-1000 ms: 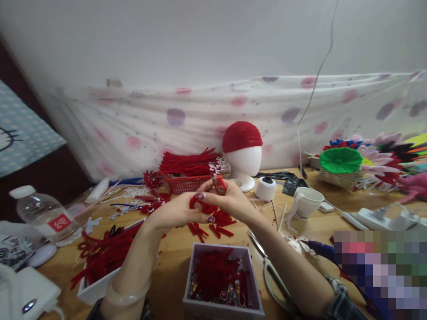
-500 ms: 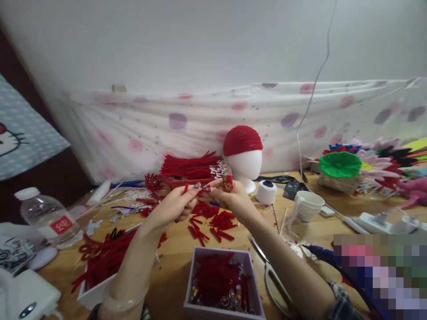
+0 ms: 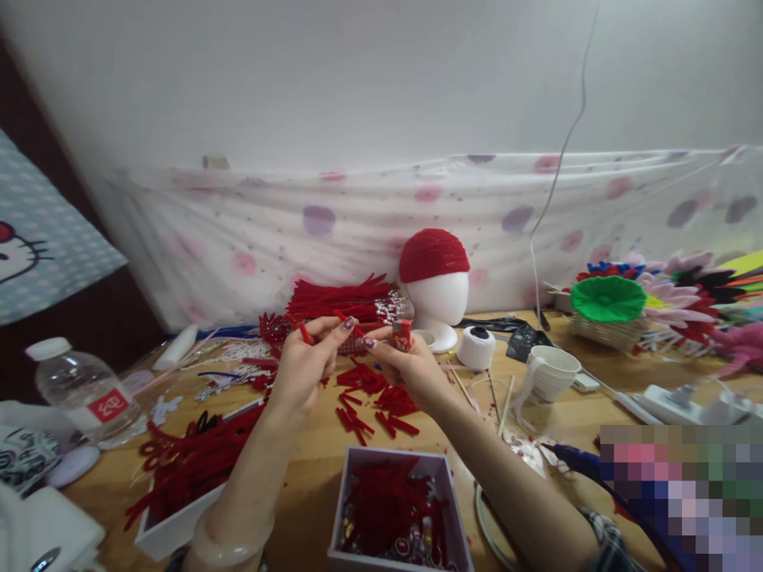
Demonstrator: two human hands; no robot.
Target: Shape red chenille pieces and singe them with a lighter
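Note:
Pinched between the fingertips of my left hand [image 3: 313,355] is a small red fuzzy piece [image 3: 341,315], and another red bit pokes up by its knuckles. My right hand [image 3: 405,357] is just beside it, fingers closed at the near end of red material; a red patterned band sits around one finger. The two hands are slightly apart over the table. Short red strips [image 3: 358,409] lie scattered beneath them. Behind stands a white foam head [image 3: 439,298] wearing a red cap [image 3: 434,253], with a bundle of long red stems [image 3: 334,298] to its left.
Two white boxes [image 3: 451,508] [image 3: 179,528] hold red pieces. A bottle [image 3: 83,389] stands at the left. Right of the foam head are a thread spool [image 3: 475,348], a white cup [image 3: 551,373], a green flower [image 3: 608,299] and a power strip [image 3: 668,401]. Scissors lie beneath my right forearm.
My hands have moved apart a little; my left hand has shifted left and its fingertips have risen. More of the small red piece shows between them.

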